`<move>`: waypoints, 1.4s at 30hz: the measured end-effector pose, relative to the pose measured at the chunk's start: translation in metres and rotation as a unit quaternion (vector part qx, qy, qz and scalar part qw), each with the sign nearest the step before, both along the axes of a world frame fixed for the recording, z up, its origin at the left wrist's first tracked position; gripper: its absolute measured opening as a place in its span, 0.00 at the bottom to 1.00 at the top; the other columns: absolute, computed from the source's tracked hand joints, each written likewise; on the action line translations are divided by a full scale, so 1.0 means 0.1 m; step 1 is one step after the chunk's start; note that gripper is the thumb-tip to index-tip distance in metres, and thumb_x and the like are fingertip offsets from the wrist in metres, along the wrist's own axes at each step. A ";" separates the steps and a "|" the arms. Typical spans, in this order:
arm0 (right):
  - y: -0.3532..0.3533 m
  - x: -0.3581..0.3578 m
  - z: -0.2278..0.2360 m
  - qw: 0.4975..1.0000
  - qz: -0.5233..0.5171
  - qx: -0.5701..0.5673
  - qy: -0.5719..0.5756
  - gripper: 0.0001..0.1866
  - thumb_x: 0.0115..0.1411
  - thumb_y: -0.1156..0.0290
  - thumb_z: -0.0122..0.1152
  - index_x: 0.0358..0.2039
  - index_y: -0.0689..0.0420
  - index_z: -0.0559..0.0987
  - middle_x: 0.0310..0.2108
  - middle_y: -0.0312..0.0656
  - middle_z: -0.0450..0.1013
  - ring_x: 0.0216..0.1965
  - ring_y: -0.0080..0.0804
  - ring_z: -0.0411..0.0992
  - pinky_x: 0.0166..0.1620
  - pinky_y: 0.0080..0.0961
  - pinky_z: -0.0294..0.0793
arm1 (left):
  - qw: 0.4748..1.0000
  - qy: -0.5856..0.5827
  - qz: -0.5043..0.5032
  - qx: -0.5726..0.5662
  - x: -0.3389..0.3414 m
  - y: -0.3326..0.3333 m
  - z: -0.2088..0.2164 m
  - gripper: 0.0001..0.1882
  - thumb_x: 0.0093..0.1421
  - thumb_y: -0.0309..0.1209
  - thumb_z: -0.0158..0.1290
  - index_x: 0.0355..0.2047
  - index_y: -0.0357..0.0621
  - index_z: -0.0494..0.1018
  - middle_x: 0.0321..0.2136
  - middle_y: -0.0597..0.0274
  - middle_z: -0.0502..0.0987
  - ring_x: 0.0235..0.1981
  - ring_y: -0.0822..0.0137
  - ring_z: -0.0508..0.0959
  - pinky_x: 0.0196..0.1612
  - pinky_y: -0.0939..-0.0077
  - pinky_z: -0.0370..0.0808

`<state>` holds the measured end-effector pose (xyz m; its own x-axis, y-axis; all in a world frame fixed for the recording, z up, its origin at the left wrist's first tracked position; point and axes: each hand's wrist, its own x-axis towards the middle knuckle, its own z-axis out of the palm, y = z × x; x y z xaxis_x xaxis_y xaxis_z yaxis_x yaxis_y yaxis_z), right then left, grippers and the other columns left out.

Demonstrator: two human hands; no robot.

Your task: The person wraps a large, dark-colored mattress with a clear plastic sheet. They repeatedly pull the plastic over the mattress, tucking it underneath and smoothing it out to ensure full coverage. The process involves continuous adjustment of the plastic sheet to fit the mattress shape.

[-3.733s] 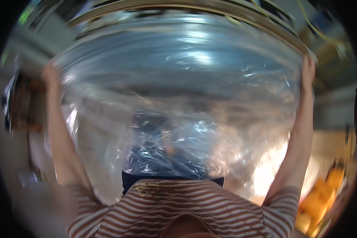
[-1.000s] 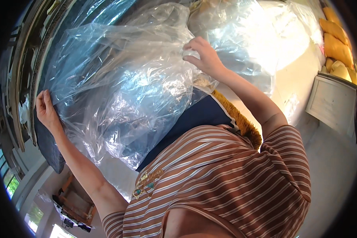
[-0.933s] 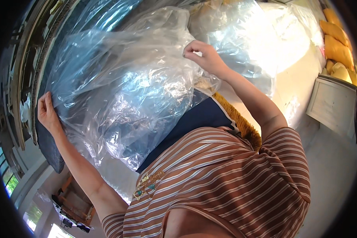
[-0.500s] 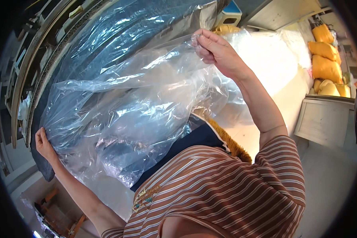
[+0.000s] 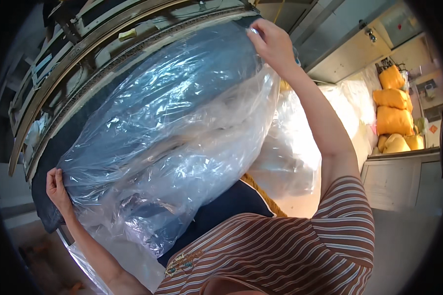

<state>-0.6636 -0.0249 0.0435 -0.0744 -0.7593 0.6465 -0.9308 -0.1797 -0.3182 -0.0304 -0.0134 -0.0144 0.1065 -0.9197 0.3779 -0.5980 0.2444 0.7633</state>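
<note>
A large clear plastic sheet (image 5: 182,113) stretches between my hands, crinkled and shiny. My left hand (image 5: 59,189) pinches its edge at the left end. At the far right end, my right hand (image 5: 274,44) grips the opposite part of the edge. Under the plastic lies a dark blue-black padded surface (image 5: 49,152), which shows at the left and along the far edge. The near part of the plastic droops toward my body and rests over a dark navy cloth (image 5: 226,204) at my waist.
Along the far side runs a long metal machine frame (image 5: 98,44) with rails. Bright clear plastic (image 5: 310,132) lies to the right, partly washed out by light. Several yellow bundles (image 5: 395,120) are stacked on a cabinet (image 5: 403,182) at the right. A brown fuzzy edge (image 5: 263,194) shows beside the navy cloth.
My right hand has moved away from me, drawing the plastic flatter across the dark surface. My left hand keeps its hold at the left end. The view has shifted too.
</note>
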 end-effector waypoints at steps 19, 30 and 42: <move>0.05 1.29 -0.41 0.932 0.335 0.136 -0.023 0.11 0.57 0.74 0.53 0.42 0.54 0.73 0.33 0.41 0.75 0.35 0.42 0.73 0.36 0.33 0.71 | 0.966 0.184 0.175 -0.057 0.98 1.73 0.49 0.12 0.63 0.34 0.50 0.40 0.38 0.74 0.36 0.66 0.74 0.37 0.75 0.72 0.44 0.81 0.67; -1.06 1.55 -0.58 0.984 0.124 -0.086 0.099 0.04 0.52 0.71 0.56 0.29 0.52 0.73 0.31 0.42 0.69 0.35 0.44 0.70 0.34 0.41 0.69 | 0.960 0.106 0.258 -0.022 0.73 2.21 -0.02 0.08 0.62 0.31 0.52 0.34 0.39 0.76 0.29 0.72 0.73 0.33 0.79 0.68 0.39 0.85 0.66; -0.90 2.74 -0.49 0.978 0.188 0.086 0.018 0.13 0.55 0.58 0.57 0.29 0.55 0.78 0.25 0.45 0.75 0.30 0.46 0.73 0.33 0.39 0.70 | 0.920 0.083 0.382 0.012 1.34 3.63 0.07 0.06 0.60 0.30 0.53 0.33 0.41 0.74 0.24 0.77 0.65 0.24 0.83 0.60 0.27 0.87 0.56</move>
